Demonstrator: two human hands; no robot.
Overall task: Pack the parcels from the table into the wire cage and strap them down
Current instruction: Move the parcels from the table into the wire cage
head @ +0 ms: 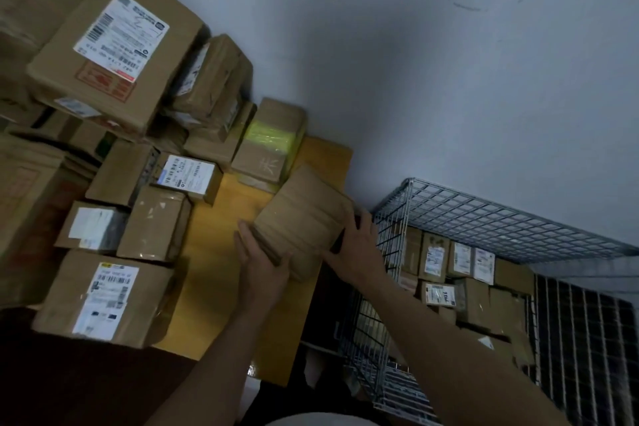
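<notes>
I hold a plain brown cardboard parcel point(301, 221) tilted above the right end of the yellow table point(214, 273). My left hand point(264, 261) grips its near left corner and my right hand point(356, 245) clasps its right side. The wire cage point(491, 218) stands to the right, below table height, with several labelled parcels point(460, 273) stacked inside. More parcels cover the table's left part, among them a large box with a white label point(114, 45) and a box wrapped in yellow-green tape point(271, 140).
A bare grey wall point(432, 62) runs behind the table and cage. A low labelled box point(103, 297) sits at the table's near left edge. Dark floor matting point(587, 339) shows through the cage's right side.
</notes>
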